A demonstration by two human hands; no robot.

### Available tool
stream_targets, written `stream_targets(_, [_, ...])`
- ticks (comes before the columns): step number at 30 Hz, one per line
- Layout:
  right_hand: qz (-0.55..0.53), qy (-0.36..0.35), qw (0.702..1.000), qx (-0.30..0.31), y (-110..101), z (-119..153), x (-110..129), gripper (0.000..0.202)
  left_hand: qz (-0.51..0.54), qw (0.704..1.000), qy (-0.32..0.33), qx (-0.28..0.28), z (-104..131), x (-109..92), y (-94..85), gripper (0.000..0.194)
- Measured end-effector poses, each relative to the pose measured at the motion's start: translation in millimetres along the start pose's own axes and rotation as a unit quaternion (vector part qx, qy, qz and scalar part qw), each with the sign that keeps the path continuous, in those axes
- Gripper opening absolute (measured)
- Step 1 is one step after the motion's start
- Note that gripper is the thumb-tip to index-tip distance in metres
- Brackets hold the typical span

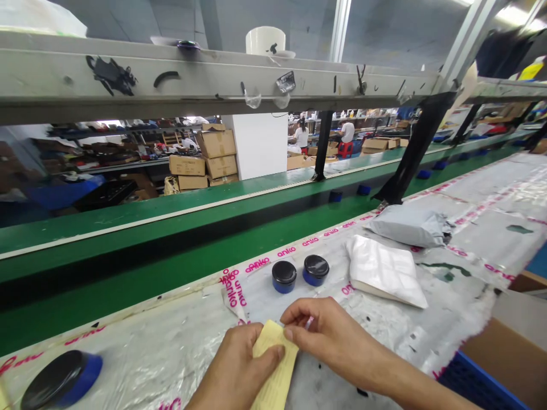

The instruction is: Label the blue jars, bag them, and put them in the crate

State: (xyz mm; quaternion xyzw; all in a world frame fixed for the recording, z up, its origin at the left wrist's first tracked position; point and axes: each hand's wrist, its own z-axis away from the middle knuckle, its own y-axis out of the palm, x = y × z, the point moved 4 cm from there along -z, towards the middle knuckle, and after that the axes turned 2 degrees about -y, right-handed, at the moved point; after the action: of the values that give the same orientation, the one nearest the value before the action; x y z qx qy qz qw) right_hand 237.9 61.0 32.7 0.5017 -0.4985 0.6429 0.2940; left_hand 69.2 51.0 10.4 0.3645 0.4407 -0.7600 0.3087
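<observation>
A strip of yellow paper [277, 364] with faint print lies in my left hand [243, 364], the thumb pressed on its face. My right hand [327, 336] pinches the paper's upper right corner between thumb and forefinger. Beyond my hands, two round tins with black lids and blue sides, a left one [284, 277] and a right one [315, 270], stand side by side on the plastic-covered table [171, 336]. A larger-looking black and blue tin [62, 378] is at the near left, partly cut off by the frame edge.
A stack of white plastic bags [384, 270] and a grey package [408, 225] lie to the right. Behind the table runs a green conveyor [171, 259] carrying blue tins, under a metal shelf [205, 74]. A blue crate [470, 384] is at lower right.
</observation>
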Motion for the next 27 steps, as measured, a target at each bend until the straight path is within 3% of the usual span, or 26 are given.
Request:
stream_targets(7, [0.043,0.018,0.999,0.000,0,2,-2,0.010,-0.056,0.998,0.006,0.000,4,-6,1.2,0.024])
stream_targets(13, [0.069,0.017,0.997,-0.007,2,3,-4,0.015,-0.143,0.988,0.030,-0.041,3,-8,4.2,0.019])
stream_targets(20, [0.073,0.028,0.997,-0.002,0,3,-5,0.013,-0.198,0.977,0.051,-0.060,2,-12,7.0,0.036])
stream_targets(27, [0.096,0.013,0.995,-0.015,-1,3,2,0.012,-0.253,0.963,0.042,-0.079,-1,-17,12.0,0.021])
